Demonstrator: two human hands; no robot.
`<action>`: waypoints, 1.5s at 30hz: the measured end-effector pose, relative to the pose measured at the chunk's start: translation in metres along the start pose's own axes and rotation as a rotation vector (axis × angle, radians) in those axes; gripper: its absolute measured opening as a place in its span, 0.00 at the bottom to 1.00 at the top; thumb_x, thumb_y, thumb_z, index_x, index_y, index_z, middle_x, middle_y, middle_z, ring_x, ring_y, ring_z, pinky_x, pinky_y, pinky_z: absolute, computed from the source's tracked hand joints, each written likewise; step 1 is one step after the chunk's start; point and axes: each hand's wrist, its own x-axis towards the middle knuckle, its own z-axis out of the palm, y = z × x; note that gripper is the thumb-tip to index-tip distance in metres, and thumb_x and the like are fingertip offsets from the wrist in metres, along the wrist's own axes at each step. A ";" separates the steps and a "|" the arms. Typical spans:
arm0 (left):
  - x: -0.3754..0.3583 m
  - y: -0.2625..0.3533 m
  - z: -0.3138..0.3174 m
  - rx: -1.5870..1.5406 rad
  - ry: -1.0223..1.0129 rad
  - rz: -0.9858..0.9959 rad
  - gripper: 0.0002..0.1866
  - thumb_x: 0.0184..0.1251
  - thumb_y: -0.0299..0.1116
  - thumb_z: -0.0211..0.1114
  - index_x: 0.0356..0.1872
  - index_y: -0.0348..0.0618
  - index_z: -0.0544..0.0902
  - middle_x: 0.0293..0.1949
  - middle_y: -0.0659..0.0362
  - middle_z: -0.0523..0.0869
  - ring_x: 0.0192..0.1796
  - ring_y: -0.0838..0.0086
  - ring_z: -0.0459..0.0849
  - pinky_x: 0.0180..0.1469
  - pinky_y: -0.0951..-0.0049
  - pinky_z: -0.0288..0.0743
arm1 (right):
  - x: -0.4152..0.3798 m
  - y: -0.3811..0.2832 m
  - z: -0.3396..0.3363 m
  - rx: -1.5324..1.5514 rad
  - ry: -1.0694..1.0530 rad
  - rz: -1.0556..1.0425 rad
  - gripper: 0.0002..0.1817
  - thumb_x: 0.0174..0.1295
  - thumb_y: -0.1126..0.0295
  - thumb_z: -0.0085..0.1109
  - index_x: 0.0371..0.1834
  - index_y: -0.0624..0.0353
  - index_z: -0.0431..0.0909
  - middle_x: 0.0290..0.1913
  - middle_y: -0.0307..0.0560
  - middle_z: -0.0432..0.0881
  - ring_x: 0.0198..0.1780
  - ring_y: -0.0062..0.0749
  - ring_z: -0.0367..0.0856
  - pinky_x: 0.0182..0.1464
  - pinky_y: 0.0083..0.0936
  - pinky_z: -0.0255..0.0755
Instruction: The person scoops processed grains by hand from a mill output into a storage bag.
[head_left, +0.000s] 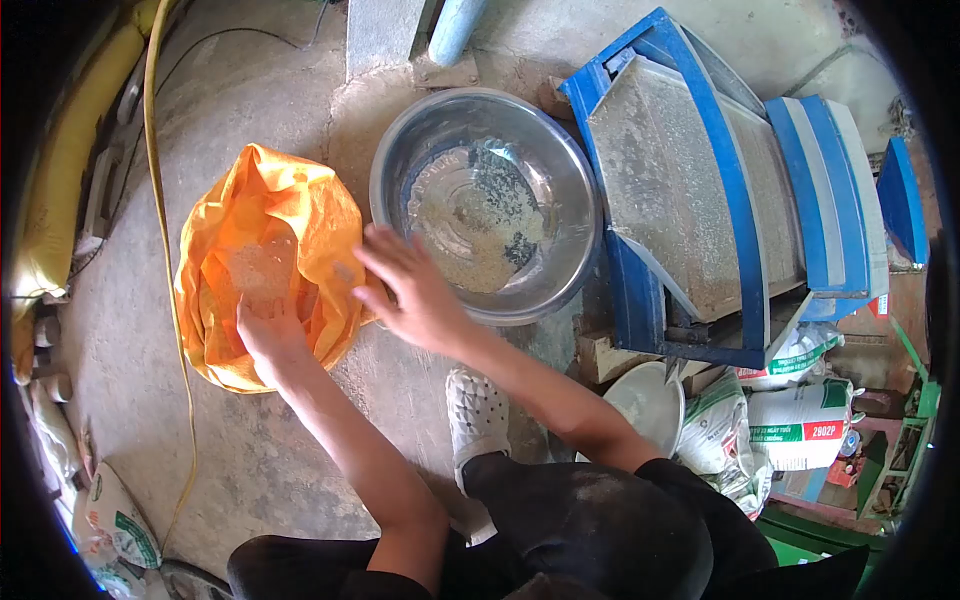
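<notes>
An orange woven sack [340, 205] stands on the floor with its mouth spread wide and its rim crumpled. Pale grain-like material [262, 268] shows inside it. My left hand [270, 335] reaches down into the sack's mouth, fingers stretched toward that material, their tips partly hidden. Beside the sack's right rim is my right hand [410, 295], its fingers apart and nothing in it. A large steel basin [575, 270] sits just right of the sack, with tan grain [450, 225] and dark bits spread across its bottom.
A blue-framed machine [735, 190] with a dusty sloping tray stands right of the basin. Below it are a round metal bowl [645, 405] and printed feed bags [795, 420]. A yellow hose [165, 230] runs along the left floor. My white clog [480, 415] is below the basin.
</notes>
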 end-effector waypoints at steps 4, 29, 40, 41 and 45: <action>-0.037 0.003 0.030 -0.008 0.180 -0.029 0.33 0.72 0.40 0.49 0.72 0.39 0.50 0.72 0.47 0.52 0.73 0.50 0.53 0.70 0.45 0.57 | -0.026 0.031 -0.021 -0.156 0.207 0.088 0.27 0.64 0.57 0.58 0.63 0.58 0.71 0.65 0.60 0.70 0.71 0.52 0.61 0.73 0.53 0.47; -0.031 -0.018 0.036 0.283 -0.118 0.042 0.29 0.73 0.42 0.47 0.71 0.40 0.60 0.63 0.49 0.74 0.65 0.66 0.72 0.68 0.66 0.57 | -0.078 0.046 -0.047 -0.321 -0.070 0.248 0.23 0.54 0.51 0.67 0.39 0.61 0.83 0.30 0.50 0.84 0.32 0.44 0.84 0.36 0.33 0.76; -0.039 -0.014 0.042 0.379 -0.117 0.069 0.28 0.74 0.41 0.45 0.71 0.40 0.60 0.62 0.50 0.76 0.64 0.66 0.73 0.68 0.67 0.57 | -0.114 0.051 -0.053 -0.259 0.559 0.108 0.14 0.56 0.72 0.65 0.45 0.63 0.78 0.44 0.52 0.82 0.46 0.45 0.80 0.50 0.34 0.70; -0.043 -0.013 0.044 0.423 -0.096 0.124 0.27 0.74 0.41 0.46 0.69 0.40 0.63 0.61 0.51 0.77 0.64 0.66 0.74 0.66 0.66 0.61 | -0.124 0.051 -0.055 -0.322 0.659 0.125 0.15 0.57 0.73 0.64 0.47 0.63 0.77 0.46 0.52 0.81 0.49 0.46 0.78 0.52 0.36 0.68; -0.075 -0.017 0.073 0.579 0.064 0.486 0.22 0.73 0.38 0.51 0.61 0.36 0.73 0.55 0.49 0.81 0.57 0.67 0.79 0.58 0.67 0.73 | -0.194 0.048 -0.057 -0.291 0.706 0.505 0.16 0.57 0.73 0.64 0.48 0.63 0.74 0.46 0.51 0.77 0.49 0.45 0.74 0.54 0.36 0.64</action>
